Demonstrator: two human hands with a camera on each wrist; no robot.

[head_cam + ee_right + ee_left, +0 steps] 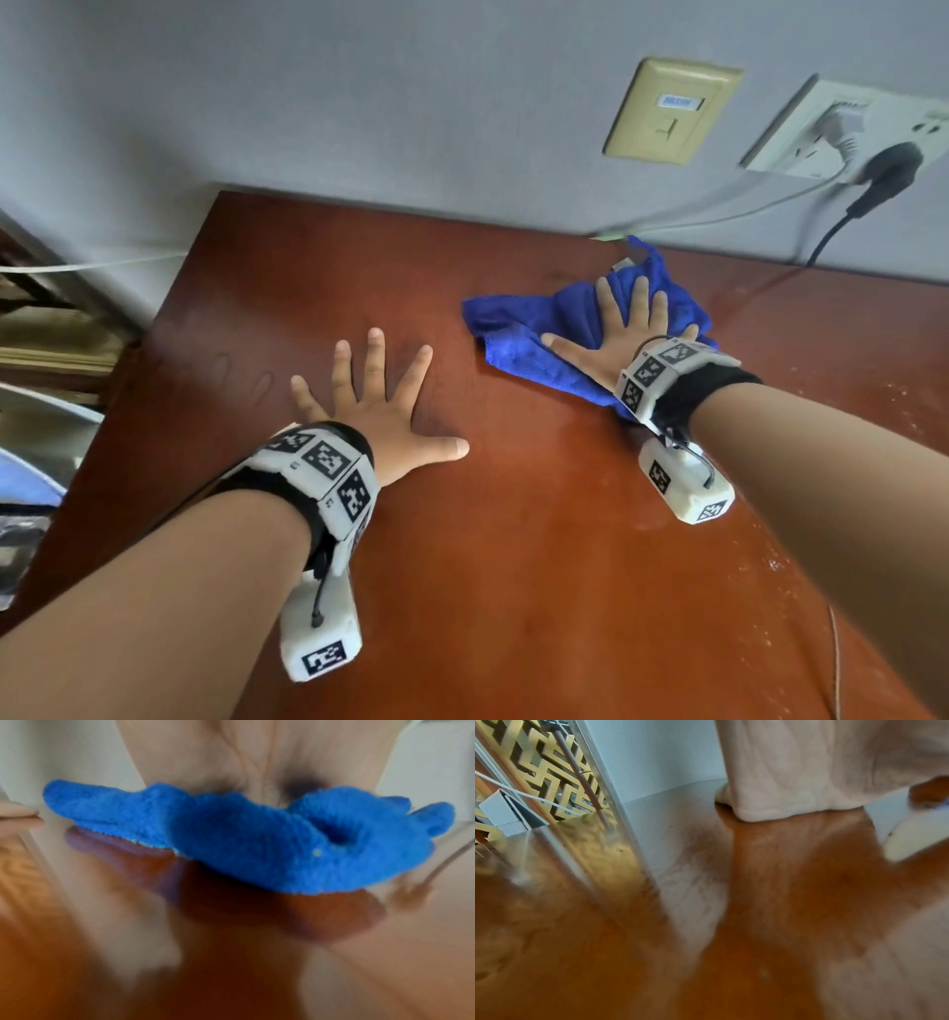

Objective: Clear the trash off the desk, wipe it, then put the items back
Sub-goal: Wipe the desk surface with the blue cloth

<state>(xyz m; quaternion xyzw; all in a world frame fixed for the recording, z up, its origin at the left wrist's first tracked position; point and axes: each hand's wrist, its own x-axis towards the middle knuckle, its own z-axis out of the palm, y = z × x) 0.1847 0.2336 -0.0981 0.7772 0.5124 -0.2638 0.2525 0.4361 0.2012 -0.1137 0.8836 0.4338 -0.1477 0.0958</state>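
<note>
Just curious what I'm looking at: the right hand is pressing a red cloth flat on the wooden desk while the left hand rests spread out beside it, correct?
Nearly. The cloth is blue, not red, as the head view and right wrist view show. The right hand does press it flat on the wooden desk, and the left hand rests spread out beside it.

Desk: reddish-brown wood-look top, smooth, glossy, reflecting wall and fingers; cloth: blue, fluffy pile, matt, seen as coarse nap in the right wrist view; wall plate: beige plastic, smooth; wall: pale, matt.
</note>
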